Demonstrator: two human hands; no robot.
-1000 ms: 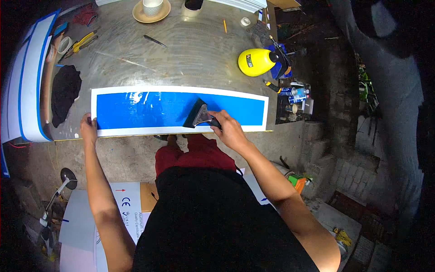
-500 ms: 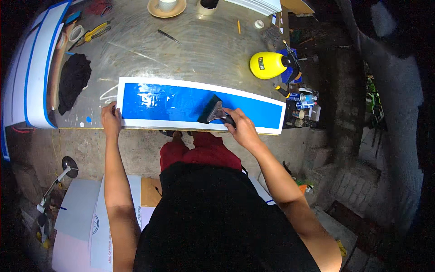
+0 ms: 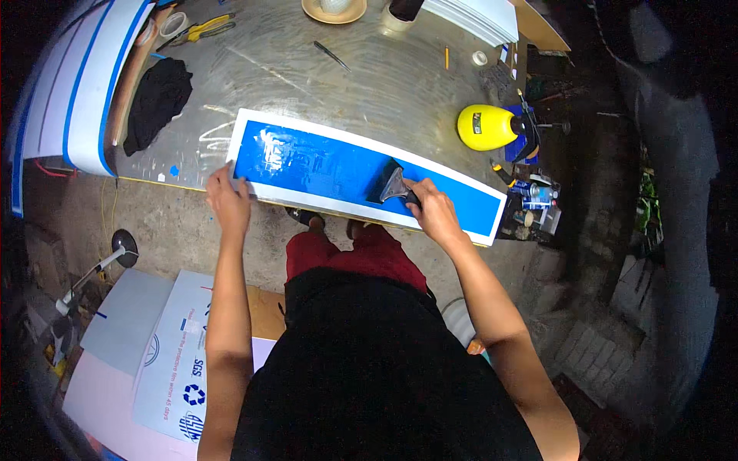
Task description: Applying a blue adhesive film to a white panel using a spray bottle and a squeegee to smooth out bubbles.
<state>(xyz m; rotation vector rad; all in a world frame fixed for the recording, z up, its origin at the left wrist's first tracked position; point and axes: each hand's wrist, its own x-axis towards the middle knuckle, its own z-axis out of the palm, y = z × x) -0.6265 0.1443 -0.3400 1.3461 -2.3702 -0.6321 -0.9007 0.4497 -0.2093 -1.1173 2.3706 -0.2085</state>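
A long blue panel with a white border lies along the near edge of the metal table, its glossy film reflecting light at the left. My right hand grips the short black handle of a squeegee, whose dark blade rests on the blue film right of the panel's middle. At the near left corner, my left hand has its fingers and thumb around the panel's edge; the fingertips are partly hidden.
A yellow spray bottle stands beyond the panel's right half. Left lie a black cloth, yellow-handled pliers and blue-edged white sheets. A black pen, pencil and saucer with cup are at the back.
The view has swung, so the table and panel appear farther right and more slanted. My left hand has shifted round the near left corner; the squeegee stays on the film in my right hand.
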